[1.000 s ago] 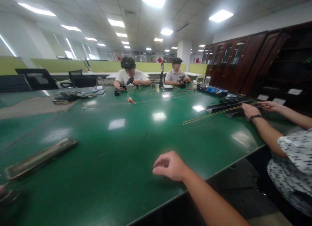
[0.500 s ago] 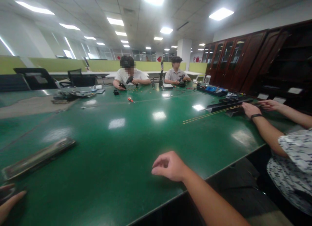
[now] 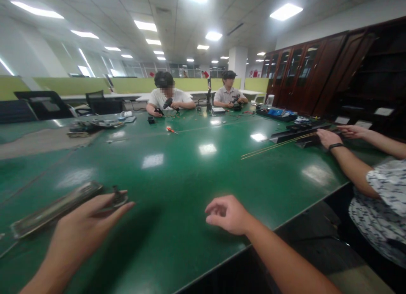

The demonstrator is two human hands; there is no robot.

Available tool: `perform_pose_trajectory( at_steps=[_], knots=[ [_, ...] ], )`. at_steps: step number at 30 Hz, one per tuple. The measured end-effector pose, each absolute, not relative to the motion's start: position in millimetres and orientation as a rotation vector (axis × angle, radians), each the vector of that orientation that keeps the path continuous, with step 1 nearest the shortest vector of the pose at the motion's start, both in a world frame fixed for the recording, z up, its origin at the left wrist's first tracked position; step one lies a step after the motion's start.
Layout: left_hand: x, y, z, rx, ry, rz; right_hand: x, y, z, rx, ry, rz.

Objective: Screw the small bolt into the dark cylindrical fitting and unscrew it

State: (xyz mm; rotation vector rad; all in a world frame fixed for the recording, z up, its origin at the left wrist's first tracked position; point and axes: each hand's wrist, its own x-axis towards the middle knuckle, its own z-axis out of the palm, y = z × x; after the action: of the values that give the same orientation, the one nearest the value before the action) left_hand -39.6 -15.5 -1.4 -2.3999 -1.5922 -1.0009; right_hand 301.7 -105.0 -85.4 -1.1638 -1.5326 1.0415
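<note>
My left hand (image 3: 80,224) is raised over the near left of the green table (image 3: 177,226). Between thumb and fingers it grips a small dark part (image 3: 118,197) with a short upright post and a rounded base; its exact kind is unclear. Just behind that hand lies a long, worn, greyish-brown casing (image 3: 60,207), partly covered by the hand. Near the table's front edge rests my right hand (image 3: 226,214), its fingers loosely curled and the thumb a little apart, with nothing visible between them.
On the right, a co-worker's hands (image 3: 330,138) hold thin yellow rods (image 3: 275,146) beside dark metal channels (image 3: 304,137). Across the table sit two people holding dark tools. A red screwdriver (image 3: 171,130) and a pile of scrap parts (image 3: 91,127) lie farther back.
My left hand has come in from the lower left edge, moving right and up with the small dark part. My right hand has stayed nearly still. The view has shifted slightly.
</note>
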Motion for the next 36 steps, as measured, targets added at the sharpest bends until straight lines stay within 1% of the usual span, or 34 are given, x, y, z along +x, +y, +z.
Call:
perform_pose_trajectory(
  at_steps=[4,6,8,10,15,20,25,31,36],
  knots=[
    [12.1,-19.3,-5.3,-2.816,-1.325,-0.958,301.8,-101.5,-89.3,-1.106,-1.408,0.967],
    [40.6,-26.2,-10.1,-2.998,-1.191,-0.874,302.5,-100.1,-91.6,-1.061,-1.397,0.917],
    [63.9,-33.8,-17.0,-3.109,-1.144,-0.785,303.7,-100.6,-93.5,-1.042,-1.416,0.865],
    [79.4,-40.7,-24.8,-3.160,-1.160,-0.774,304.9,-103.4,-94.2,-1.038,-1.435,0.825],
    [86.6,-51.1,-42.3,-3.253,-1.165,-0.798,304.5,-114.3,-88.5,-1.045,-1.510,0.890],
    [81.4,-57.1,-51.7,-3.341,-1.067,-0.806,300.9,-120.2,-82.1,-1.144,-1.659,0.782],
    [84.0,-63.2,-52.7,-3.445,-0.899,-0.698,300.2,-123.8,-78.8,-1.156,-1.739,0.787],
    [84.1,-63.6,-59.9,-3.418,-1.174,-0.789,299.5,-130.9,-76.4,-1.205,-1.783,0.714],
    [85.4,-65.7,-62.8,-3.420,-1.159,-0.806,296.7,-143.4,-78.2,-1.269,-1.702,0.741]
  ],
)
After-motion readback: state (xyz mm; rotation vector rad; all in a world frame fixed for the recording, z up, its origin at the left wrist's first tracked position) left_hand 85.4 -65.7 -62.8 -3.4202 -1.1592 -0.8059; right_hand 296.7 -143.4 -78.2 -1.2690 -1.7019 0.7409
